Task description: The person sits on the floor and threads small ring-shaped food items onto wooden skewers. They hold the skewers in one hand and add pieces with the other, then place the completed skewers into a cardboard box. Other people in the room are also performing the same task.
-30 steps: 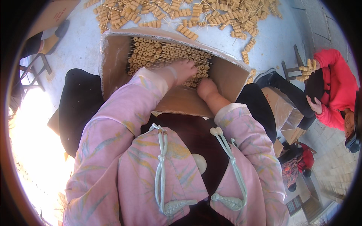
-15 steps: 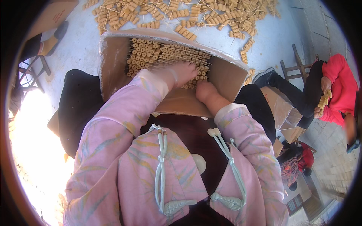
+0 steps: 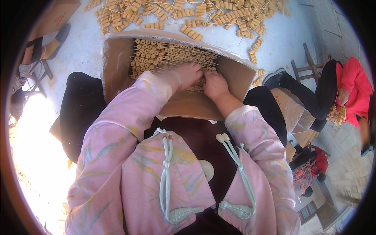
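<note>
An open cardboard box [image 3: 184, 111] stands on its side between my knees, its mouth toward me. Inside, skewers threaded with tan ring-shaped pieces [image 3: 147, 55] are stacked in rows, ring ends facing out and thin sticks poking from them. Across the front of the stack lies my left hand [image 3: 188, 75], its fingers bent and closed at the skewers; what they hold is hidden. Right beside it my right hand [image 3: 214, 84] presses against the same stack with curled fingers. Its fingertips are hidden too, so I cannot make out what is in them.
Beyond the box, many loose skewers [image 3: 192, 13] are heaped over the pale surface. At the right a person in red [image 3: 354, 86] sits holding skewers, near another cardboard box [image 3: 290, 109] and a wooden chair [image 3: 309, 64]. More people sit at the far left and lower right.
My right hand has moved up and inward from the box's lower part to the stack, next to my left hand. The left hand has barely shifted. The person in red has lowered their skewers.
</note>
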Available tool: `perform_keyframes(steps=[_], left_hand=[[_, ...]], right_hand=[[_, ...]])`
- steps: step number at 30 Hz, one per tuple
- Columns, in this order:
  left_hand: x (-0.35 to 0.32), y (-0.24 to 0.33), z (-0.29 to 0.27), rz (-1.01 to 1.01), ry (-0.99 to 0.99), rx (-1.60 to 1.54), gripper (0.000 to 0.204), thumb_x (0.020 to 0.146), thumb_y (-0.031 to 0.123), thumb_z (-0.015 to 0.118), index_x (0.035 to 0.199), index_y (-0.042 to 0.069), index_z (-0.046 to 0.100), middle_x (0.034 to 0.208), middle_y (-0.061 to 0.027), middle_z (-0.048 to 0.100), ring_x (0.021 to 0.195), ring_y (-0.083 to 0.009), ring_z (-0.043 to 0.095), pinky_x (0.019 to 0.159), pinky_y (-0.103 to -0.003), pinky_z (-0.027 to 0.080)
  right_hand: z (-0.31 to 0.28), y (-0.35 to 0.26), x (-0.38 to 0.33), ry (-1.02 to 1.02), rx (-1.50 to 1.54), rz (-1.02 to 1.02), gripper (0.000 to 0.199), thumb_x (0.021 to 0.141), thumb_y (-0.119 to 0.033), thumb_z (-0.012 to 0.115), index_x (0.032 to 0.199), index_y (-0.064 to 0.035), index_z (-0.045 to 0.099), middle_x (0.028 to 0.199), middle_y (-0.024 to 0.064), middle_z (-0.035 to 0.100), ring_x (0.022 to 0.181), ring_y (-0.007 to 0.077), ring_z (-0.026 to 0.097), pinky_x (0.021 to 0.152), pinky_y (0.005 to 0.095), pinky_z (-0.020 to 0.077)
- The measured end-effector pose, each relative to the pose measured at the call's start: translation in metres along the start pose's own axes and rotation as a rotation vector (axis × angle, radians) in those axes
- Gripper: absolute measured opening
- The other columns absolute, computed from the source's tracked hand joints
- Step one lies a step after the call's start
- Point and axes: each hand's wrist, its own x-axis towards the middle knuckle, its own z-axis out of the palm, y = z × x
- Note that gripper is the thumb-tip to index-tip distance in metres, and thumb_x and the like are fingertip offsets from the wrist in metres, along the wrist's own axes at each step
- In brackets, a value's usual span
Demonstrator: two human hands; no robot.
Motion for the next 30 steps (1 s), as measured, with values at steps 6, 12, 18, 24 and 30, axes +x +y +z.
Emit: perform_keyframes(steps=[6, 12, 18, 24, 30], left_hand=[[-0.010, 0.000, -0.017, -0.084, 0.121, -0.147, 0.028, 0.070, 0.006, 0.066, 0.098, 0.008, 0.062, 0.115, -0.0109, 0.054, 0.109, -0.0315, 0.052, 0.094, -0.038, 0.045], [-0.018, -0.008, -0.045, -0.224, -0.429, -0.032, 0.013, 0.074, 0.010, 0.064, 0.087, 0.010, 0.063, 0.093, -0.0102, 0.060, 0.094, -0.0316, 0.059, 0.084, -0.040, 0.049], [-0.028, 0.001, -0.053, 0.051, 0.207, 0.105, 0.013, 0.075, 0.011, 0.062, 0.087, 0.008, 0.065, 0.103, -0.0127, 0.062, 0.096, -0.0294, 0.061, 0.083, -0.039, 0.049], [-0.020, 0.022, -0.054, 0.025, -0.375, 0.252, 0.015, 0.078, 0.010, 0.057, 0.089, 0.008, 0.068, 0.095, -0.0092, 0.065, 0.092, -0.0274, 0.064, 0.081, -0.038, 0.050], [-0.016, 0.020, -0.028, -0.365, -0.489, -0.020, 0.019, 0.080, 0.008, 0.057, 0.094, 0.007, 0.069, 0.108, -0.0134, 0.067, 0.101, -0.0291, 0.065, 0.085, -0.038, 0.052]], right_hand=[[0.014, 0.001, 0.008, 0.021, -0.119, -0.059, 0.022, 0.076, -0.012, 0.060, 0.097, -0.0078, 0.062, 0.100, 0.0140, 0.065, 0.098, 0.0321, 0.061, 0.086, 0.0442, 0.0489], [0.016, 0.004, 0.011, 0.027, -0.162, -0.098, 0.018, 0.077, -0.012, 0.059, 0.094, -0.0091, 0.064, 0.099, 0.0124, 0.065, 0.096, 0.0306, 0.063, 0.082, 0.0433, 0.0499], [0.016, 0.004, 0.013, 0.020, -0.205, -0.057, 0.019, 0.083, -0.013, 0.051, 0.095, -0.0097, 0.065, 0.099, 0.0089, 0.067, 0.096, 0.0258, 0.064, 0.081, 0.0419, 0.0489], [0.019, 0.005, 0.018, 0.020, -0.166, -0.055, 0.018, 0.078, -0.012, 0.056, 0.094, -0.0081, 0.064, 0.098, 0.0129, 0.067, 0.094, 0.0293, 0.064, 0.081, 0.0423, 0.0505], [0.017, 0.005, 0.014, 0.045, -0.173, -0.083, 0.018, 0.078, -0.013, 0.057, 0.094, -0.0083, 0.063, 0.097, 0.0118, 0.067, 0.094, 0.0284, 0.065, 0.081, 0.0422, 0.0501]])
